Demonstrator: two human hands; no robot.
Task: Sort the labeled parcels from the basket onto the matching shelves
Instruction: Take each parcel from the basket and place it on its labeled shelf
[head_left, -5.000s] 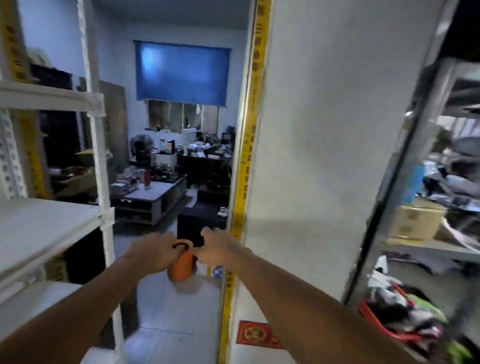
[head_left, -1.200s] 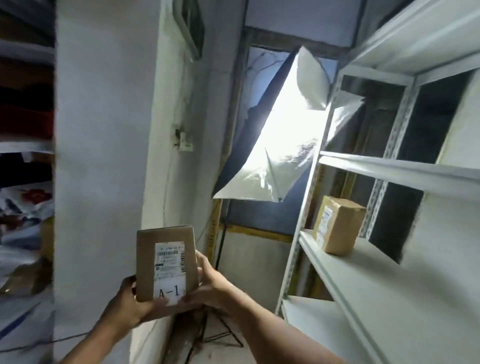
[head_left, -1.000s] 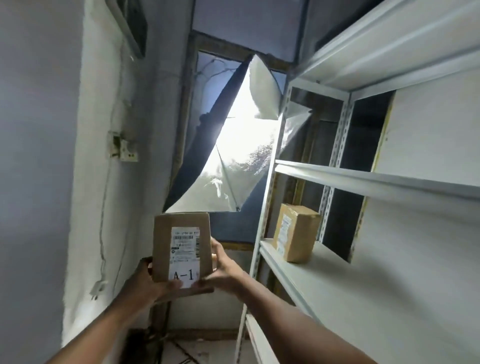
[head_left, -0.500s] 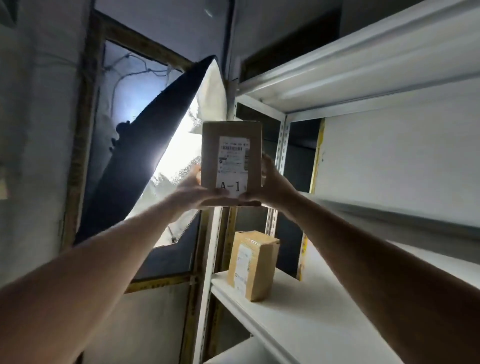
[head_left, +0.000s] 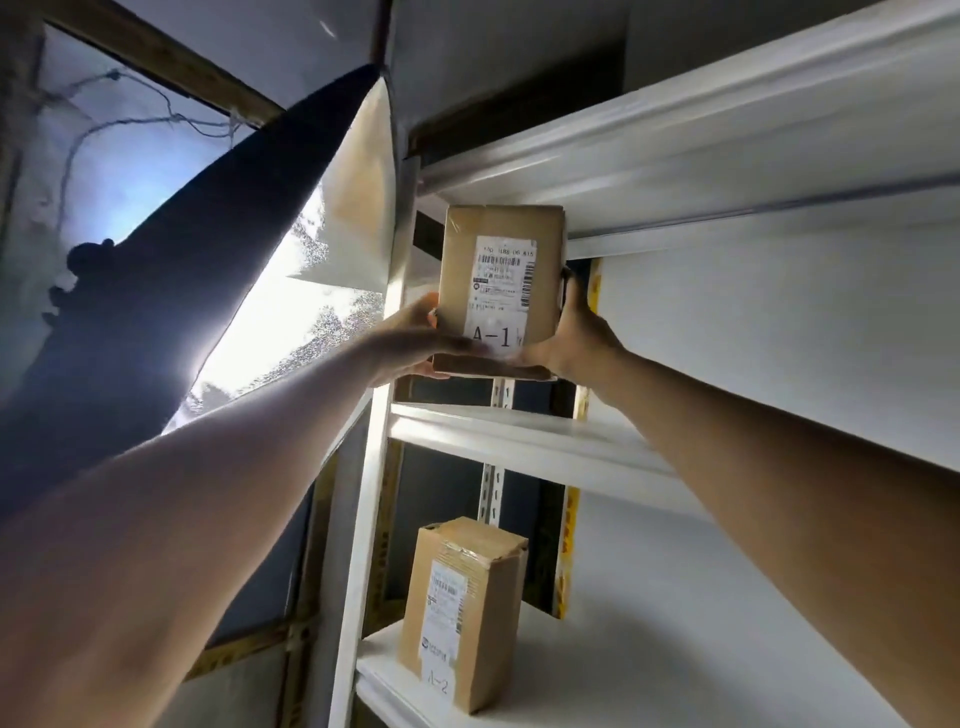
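Up at twelve o'clock, against the front lip of the top shelf (head_left: 675, 135), the A-1 parcel (head_left: 501, 286) is being held upright, label facing the wearer. Both arms are reaching high. The left hand (head_left: 410, 338) is cupping the parcel's lower left edge, thumb lying across the bottom front; the right hand (head_left: 569, 332) is clasping the right side, fingers wrapping behind out of sight. Neither hand is letting go.

At six o'clock from it, two tiers down, a second parcel marked A-2 (head_left: 462, 613) is standing on the lower shelf (head_left: 675, 675), well apart from the hands. The middle shelf (head_left: 519, 441) is lying just below the wrists.

Whether the A-1 parcel's top is touching the top shelf's lip or sitting just in front of it is hard to tell from this steep angle. That is where the risk seems to lie: if the parcel is pushed forward before it is clearing the lip, it could catch, tip back and slip from a grip that is mostly holding its lower half.
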